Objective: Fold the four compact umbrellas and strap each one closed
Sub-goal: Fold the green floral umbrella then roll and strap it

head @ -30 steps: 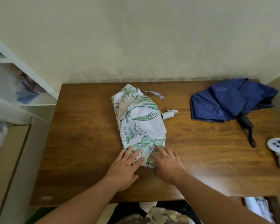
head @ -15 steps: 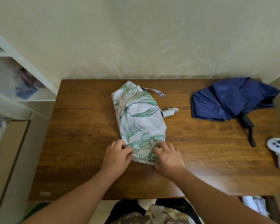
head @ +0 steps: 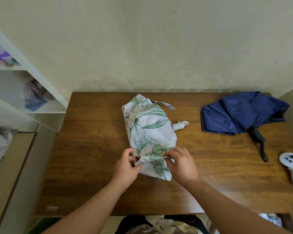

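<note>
I see my left hand [head: 126, 168] and right hand [head: 182, 163] both pinching the near edge of the floral umbrella [head: 150, 132], which lies mid-bench [head: 91, 149]. The blue umbrella [head: 240, 112] sits loose at the far right corner.

The floral umbrella [head: 149, 132] hides most of its white handle [head: 180, 125]. The shelf [head: 32, 92] contents are blurred.

A white, green-leafed floral umbrella [head: 149, 132] lies collapsed, strap loose, mid-table; a navy umbrella [head: 240, 112] sprawls unfolded at far right.
</note>
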### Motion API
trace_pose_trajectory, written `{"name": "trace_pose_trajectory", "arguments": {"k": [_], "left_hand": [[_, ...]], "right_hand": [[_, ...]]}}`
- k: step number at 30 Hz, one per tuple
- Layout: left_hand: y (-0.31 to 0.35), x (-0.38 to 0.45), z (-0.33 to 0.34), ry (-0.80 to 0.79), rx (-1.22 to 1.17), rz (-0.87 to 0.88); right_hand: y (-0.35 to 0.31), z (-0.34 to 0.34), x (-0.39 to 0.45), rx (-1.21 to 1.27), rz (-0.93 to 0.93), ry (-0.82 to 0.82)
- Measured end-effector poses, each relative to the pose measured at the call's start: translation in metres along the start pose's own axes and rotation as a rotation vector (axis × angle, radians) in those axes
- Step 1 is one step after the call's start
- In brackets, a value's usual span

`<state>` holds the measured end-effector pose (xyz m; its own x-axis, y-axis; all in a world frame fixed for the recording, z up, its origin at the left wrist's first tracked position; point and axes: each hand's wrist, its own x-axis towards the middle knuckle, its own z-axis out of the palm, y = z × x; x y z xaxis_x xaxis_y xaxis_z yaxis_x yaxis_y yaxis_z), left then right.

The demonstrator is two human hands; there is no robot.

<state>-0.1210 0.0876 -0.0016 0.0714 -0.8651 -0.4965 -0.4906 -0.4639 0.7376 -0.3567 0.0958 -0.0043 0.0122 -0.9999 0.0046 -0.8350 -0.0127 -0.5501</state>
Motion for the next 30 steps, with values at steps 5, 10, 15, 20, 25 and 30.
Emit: {"name": "trace_pose_trajectory", "arguments": {"k": [5, 10, 15, 20, 25, 30], "left_hand": [[0.016, -0.007, -0.010, -0.043, -0.019, 0.083], [0.023, -0.012, -0.017, 0.088, -0.007, 0.109], [0.016, -0.023, -0.014, 0.128, -0.049, 0.142], [0.018, -0.032, -0.008, 0.090, -0.094, 0.158], [0.023, -0.032, -0.003, 0.118, -0.191, 0.119], [0.025, -0.036, -0.003, 0.100, -0.433, -0.026]], "right_hand": [[-0.011, -0.011, -0.001, -0.008, -0.019, -0.013], [-0.014, -0.022, 0.000, -0.054, 0.019, -0.019], [-0.020, -0.027, -0.001, -0.104, 0.079, -0.065], [-0.031, -0.030, -0.004, -0.225, -0.031, -0.228], [-0.071, -0.018, 0.006, -0.267, -0.208, -0.180], [-0.078, -0.006, 0.020, -0.394, -0.409, -0.088]]}}
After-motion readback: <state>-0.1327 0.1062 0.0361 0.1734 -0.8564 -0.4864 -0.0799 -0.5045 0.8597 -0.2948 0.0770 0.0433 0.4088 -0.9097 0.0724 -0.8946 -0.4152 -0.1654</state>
